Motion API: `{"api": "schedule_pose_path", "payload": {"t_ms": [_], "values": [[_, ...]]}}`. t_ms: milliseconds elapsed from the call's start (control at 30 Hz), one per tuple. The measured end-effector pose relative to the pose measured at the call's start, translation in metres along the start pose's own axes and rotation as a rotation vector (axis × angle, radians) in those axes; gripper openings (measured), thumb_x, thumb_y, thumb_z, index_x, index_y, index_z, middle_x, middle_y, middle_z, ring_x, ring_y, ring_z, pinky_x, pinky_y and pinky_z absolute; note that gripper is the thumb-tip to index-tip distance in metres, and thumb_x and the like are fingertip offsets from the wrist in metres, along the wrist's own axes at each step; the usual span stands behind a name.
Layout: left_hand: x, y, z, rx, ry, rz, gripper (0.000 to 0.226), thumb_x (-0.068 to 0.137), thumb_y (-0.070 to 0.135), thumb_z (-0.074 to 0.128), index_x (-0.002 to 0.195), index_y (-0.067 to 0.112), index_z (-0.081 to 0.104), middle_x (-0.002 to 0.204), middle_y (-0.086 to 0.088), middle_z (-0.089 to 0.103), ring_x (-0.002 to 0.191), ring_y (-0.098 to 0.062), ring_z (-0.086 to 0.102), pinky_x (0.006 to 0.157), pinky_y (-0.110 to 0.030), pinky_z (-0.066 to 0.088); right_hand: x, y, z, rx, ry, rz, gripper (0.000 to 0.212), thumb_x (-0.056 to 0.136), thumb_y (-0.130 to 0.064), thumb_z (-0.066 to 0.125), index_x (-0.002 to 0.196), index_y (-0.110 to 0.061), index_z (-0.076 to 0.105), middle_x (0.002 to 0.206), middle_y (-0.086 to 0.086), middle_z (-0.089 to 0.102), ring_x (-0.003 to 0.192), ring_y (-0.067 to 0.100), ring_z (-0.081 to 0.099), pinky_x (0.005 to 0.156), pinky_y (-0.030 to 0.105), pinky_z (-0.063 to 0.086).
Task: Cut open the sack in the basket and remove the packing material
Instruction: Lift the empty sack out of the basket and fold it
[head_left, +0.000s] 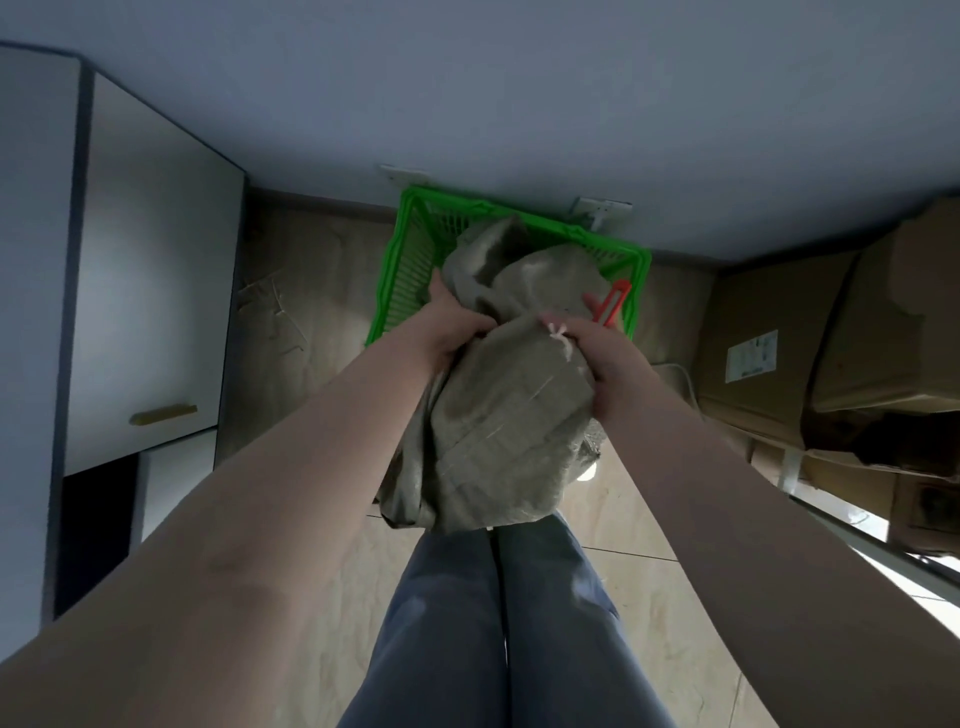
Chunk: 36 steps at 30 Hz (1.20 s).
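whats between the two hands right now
The grey sack, seen from the head camera. The left hand and right hand grip it from either side, above the green basket.

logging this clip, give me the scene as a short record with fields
sack: grey-green woven sack, tied with a white string, lifted partly out over the basket
basket: green plastic basket on the floor by the wall
left hand: left hand grips the sack's side
right hand: right hand grips the sack by the tie
cutter: red cutter just beyond the right hand
surroundings: white cabinet left, cardboard boxes right
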<state>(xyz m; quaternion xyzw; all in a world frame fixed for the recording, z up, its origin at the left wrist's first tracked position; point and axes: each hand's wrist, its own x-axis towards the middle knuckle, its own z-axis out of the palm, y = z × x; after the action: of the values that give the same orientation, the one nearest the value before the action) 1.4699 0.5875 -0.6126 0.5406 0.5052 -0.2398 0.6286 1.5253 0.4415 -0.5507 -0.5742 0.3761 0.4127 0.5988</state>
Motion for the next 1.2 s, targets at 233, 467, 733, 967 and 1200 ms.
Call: {"api": "schedule_pose_path", "payload": {"t_ms": [233, 467, 733, 967, 1200], "values": [[-0.004, -0.011, 0.002, -0.179, -0.166, -0.006, 0.118, 0.076, -0.009, 0.069, 0.152, 0.04, -0.009, 0.155, -0.015, 0.029, 0.131, -0.035, 0.043, 0.101, -0.055, 0.045, 0.025, -0.004, 0.01, -0.632, 0.009, -0.055, 0.041, 0.075, -0.039, 0.08, 0.089, -0.004, 0.065, 0.082, 0.008, 0.068, 0.065, 0.014, 0.061, 0.05, 0.014, 0.05], [-0.008, -0.012, 0.002, -0.42, -0.303, 0.001, 0.095, 0.076, -0.004, 0.045, 0.154, 0.033, 0.005, 0.138, -0.01, 0.049, 0.121, -0.029, 0.052, 0.098, -0.041, 0.046, 0.056, -0.006, 0.026, -0.99, -0.002, -0.138, 0.029, 0.086, -0.021, 0.069, 0.072, -0.005, 0.051, 0.073, 0.005, 0.052, 0.08, 0.021, 0.053, 0.055, 0.023, 0.038], [0.001, -0.051, -0.019, -0.406, 0.078, 0.045, 0.064, 0.078, -0.026, 0.034, 0.13, 0.01, 0.041, 0.133, -0.012, 0.05, 0.096, -0.016, 0.057, 0.077, -0.033, 0.049, 0.057, -0.006, -0.003, -0.246, 0.064, 0.038, 0.043, 0.07, -0.01, 0.079, 0.109, 0.001, 0.064, 0.093, 0.02, 0.068, 0.081, 0.031, 0.068, 0.085, 0.044, 0.057], [-0.005, -0.082, -0.022, -0.277, -0.001, 0.082, 0.061, 0.078, -0.017, 0.053, 0.13, 0.015, 0.05, 0.129, -0.011, 0.055, 0.123, -0.025, 0.051, 0.106, -0.041, 0.042, 0.049, -0.005, -0.01, -0.18, 0.091, 0.059, 0.036, 0.079, -0.014, 0.075, 0.11, 0.0, 0.063, 0.08, 0.013, 0.07, 0.068, 0.025, 0.068, 0.07, 0.034, 0.058], [-0.003, -0.042, 0.014, -0.438, 0.025, 0.013, 0.012, 0.088, 0.014, 0.065, 0.095, 0.02, 0.072, 0.106, -0.012, 0.072, 0.104, -0.029, 0.066, 0.098, -0.041, 0.05, 0.059, 0.005, 0.007, -0.796, 0.112, -0.13, 0.029, 0.083, -0.031, 0.072, 0.088, -0.008, 0.056, 0.092, 0.009, 0.061, 0.086, 0.027, 0.062, 0.072, 0.031, 0.046]]}}
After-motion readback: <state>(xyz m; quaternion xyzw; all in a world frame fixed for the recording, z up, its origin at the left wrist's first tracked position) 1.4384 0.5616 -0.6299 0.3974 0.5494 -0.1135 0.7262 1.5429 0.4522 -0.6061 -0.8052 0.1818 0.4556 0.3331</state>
